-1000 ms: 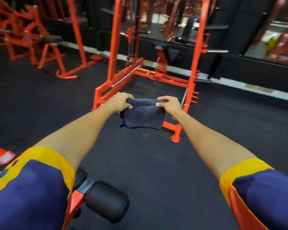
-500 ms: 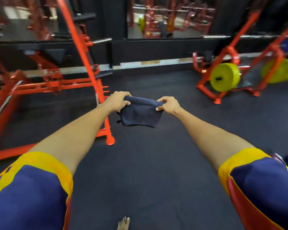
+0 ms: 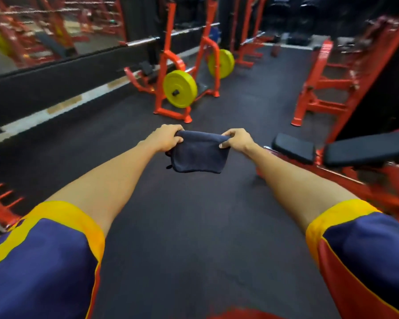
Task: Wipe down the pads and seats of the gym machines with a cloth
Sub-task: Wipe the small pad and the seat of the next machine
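In the head view, both arms reach straight out over the dark rubber floor [image 3: 194, 238]. A dark blue cloth [image 3: 199, 155] is stretched between the hands in mid-air. The left hand [image 3: 165, 138] grips the cloth's upper left corner with fingers curled over the edge. The right hand [image 3: 238, 140] pinches the upper right corner between thumb and curled fingers. The top edge runs taut from one hand to the other. The rest of the cloth hangs below them, folded into a rough rectangle and touching nothing else. To the right of the cloth, just past the right forearm, stands an orange-framed bench [image 3: 332, 171]. Its small black seat pad [image 3: 294, 148] is the part nearest the cloth, and its longer black back pad [image 3: 366, 149] lies farther right; the cloth is clear of both pads. Beyond the cloth, and well apart from it, an orange rack [image 3: 166, 72] carries a yellow weight plate [image 3: 180, 88], with a second yellow plate [image 3: 222, 63] farther back. Far to the left of the cloth, a wall mirror [image 3: 44, 35] shows blurred orange frames. Near the camera, below the cloth, each arm ends in a blue sleeve [image 3: 44, 261] with a yellow band at the edge.
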